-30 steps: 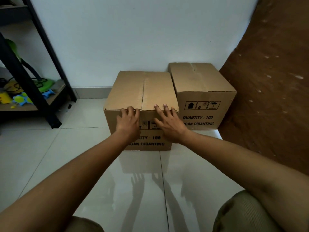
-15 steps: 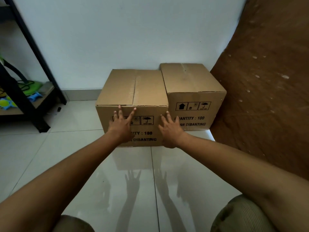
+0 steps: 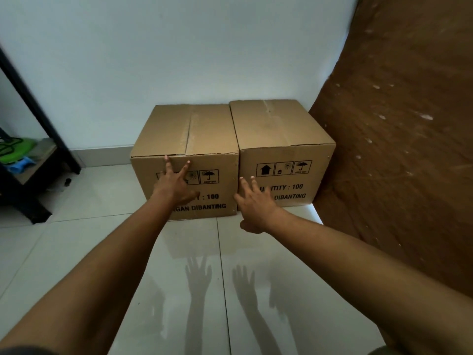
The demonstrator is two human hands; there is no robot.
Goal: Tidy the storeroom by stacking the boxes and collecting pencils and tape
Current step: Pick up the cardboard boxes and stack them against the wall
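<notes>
Two closed cardboard boxes stand side by side on the tiled floor against the white wall. The left box (image 3: 204, 129) and the right box (image 3: 279, 124) touch along their sides, fronts nearly flush. My left hand (image 3: 175, 184) lies flat on the left box's front face, fingers spread and pointing up. My right hand (image 3: 256, 203) is spread open by the seam between the boxes, its fingers over the right box's front; whether it touches I cannot tell. No pencils or tape are in view.
A black metal shelf rack (image 3: 33, 103) stands at the left, with green and blue items (image 3: 18, 149) on its lower shelf. A brown rough surface (image 3: 399, 139) rises at the right next to the right box. Glossy white floor tiles (image 3: 220, 278) spread in front.
The left box has slid back toward the wall until its front is nearly level with the right box. Both hands moved from its top edge down to the front faces, the right hand shifting right.
</notes>
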